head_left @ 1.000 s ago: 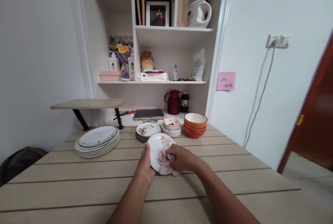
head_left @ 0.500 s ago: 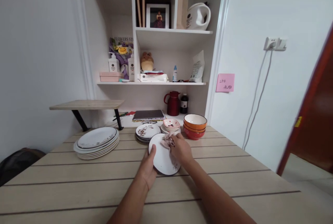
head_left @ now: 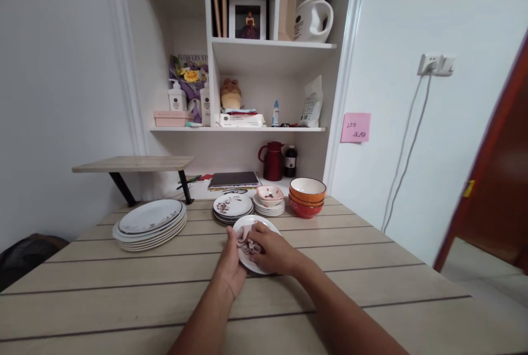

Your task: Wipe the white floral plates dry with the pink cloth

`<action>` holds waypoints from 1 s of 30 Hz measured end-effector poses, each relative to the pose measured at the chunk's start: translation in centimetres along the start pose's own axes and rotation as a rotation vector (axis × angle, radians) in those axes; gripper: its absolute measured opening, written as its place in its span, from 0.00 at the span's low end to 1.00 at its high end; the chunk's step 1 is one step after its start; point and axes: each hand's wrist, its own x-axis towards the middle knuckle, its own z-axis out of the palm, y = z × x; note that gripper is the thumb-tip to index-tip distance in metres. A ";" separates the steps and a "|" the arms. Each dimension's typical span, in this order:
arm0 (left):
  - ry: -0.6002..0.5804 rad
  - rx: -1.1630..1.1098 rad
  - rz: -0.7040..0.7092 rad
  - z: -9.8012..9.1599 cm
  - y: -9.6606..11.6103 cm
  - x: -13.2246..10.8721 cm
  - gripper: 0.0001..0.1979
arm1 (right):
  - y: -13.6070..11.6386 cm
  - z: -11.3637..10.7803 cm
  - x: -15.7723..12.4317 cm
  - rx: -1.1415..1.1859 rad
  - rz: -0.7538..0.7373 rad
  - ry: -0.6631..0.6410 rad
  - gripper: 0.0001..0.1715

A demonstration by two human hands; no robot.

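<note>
Plate (head_left: pixel 264 224) mostly hidden under both hands, sticky note (head_left: pixel 355 127) writing illegible, forearms cut off below

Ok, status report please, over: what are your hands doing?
Left hand steadies small white round plate. Right hand presses crumpled pink cloth on it. Stacked floral plates close behind.

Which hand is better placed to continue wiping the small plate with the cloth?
The right hand. It presses the pink cloth onto the small plate, while the left hand only steadies the plate's left edge, so it probably should keep holding.
</note>
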 end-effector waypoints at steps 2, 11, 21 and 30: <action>0.001 -0.014 -0.019 0.0 0.1 0.0 0.37 | 0.2 -0.6 -0.5 0.013 -0.028 -0.057 0.21; 0.013 0.030 0.031 0.1 0.1 -0.3 0.34 | 2.4 -2.6 -1.4 -0.067 0.399 -0.042 0.11; 0.029 0.127 0.068 0.3 -0.1 -0.2 0.31 | 2.2 -0.9 1.0 -0.162 0.567 0.235 0.15; -0.083 0.032 0.023 0.2 -0.2 0.0 0.34 | -0.8 0.3 0.8 -0.068 0.160 0.138 0.34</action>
